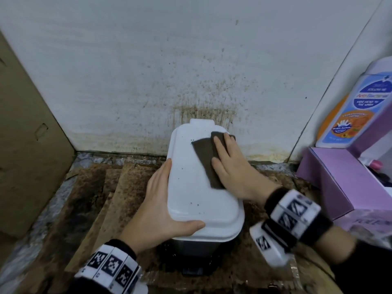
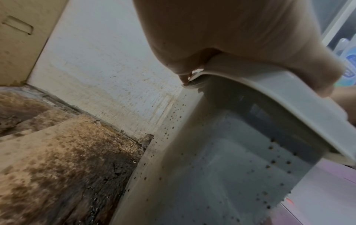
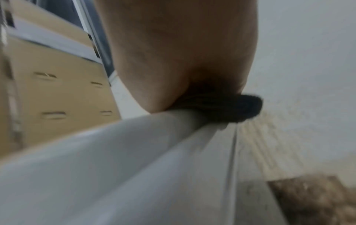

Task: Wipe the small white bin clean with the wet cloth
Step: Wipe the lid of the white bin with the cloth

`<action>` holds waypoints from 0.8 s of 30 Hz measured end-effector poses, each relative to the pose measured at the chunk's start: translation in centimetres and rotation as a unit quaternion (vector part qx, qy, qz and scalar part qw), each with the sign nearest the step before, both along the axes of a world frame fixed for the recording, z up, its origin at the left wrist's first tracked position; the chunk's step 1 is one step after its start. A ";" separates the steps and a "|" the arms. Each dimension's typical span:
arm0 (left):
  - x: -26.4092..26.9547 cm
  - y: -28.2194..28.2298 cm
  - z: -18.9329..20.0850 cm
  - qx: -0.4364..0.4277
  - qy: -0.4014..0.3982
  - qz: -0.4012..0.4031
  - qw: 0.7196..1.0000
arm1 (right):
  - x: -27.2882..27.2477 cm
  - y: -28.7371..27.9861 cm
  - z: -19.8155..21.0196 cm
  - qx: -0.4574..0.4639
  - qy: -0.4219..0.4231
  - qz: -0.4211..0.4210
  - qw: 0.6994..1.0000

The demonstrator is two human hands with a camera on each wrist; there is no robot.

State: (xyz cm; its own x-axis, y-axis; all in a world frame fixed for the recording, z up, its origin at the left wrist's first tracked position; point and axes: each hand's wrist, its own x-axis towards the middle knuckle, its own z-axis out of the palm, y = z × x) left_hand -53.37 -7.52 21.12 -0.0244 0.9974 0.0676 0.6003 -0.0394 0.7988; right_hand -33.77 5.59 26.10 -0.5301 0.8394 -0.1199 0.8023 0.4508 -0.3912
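Lid-wiping step: small white bin [image 1: 201, 187] stands on stained floor against the wall, lid down; right hand [image 1: 231, 166] lies flat, fingers straight, pressing the dark wet cloth [image 1: 204, 158] onto the lid's far-right part. Left hand [image 1: 157, 206] clamps the lid's near-left rim, thumb over the front edge, steadying the bin. Specks remain on the lid centre & near end, so next stroke prob. needs the cloth drawn toward the person w/ steady pressure; speckled side wall [image 2: 192, 167] is not yet wiped.

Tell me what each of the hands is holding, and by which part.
Left hand grips the small white plastic bin by its lid's left and near edge. Right hand holds nothing; flat fingers press the dark grey cloth onto the lid.
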 end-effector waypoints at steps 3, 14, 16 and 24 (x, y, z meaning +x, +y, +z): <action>-0.1 0.1 0.1 -0.003 -0.008 0.001 1.000 | -1.3 4.8 0.6 -0.034 -0.019 0.007 0.999; -0.2 0.1 0.1 0.010 -0.003 -0.004 1.000 | -1.7 5.1 0.5 -0.012 0.012 -0.004 1.000; -0.2 0.1 0.1 0.006 -0.002 -0.003 1.000 | -1.2 2.6 0.4 -0.005 0.014 0.000 1.000; 0.1 -0.1 0.1 0.010 0.002 0.003 1.000 | 2.8 -9.4 -0.7 0.082 0.022 0.061 0.995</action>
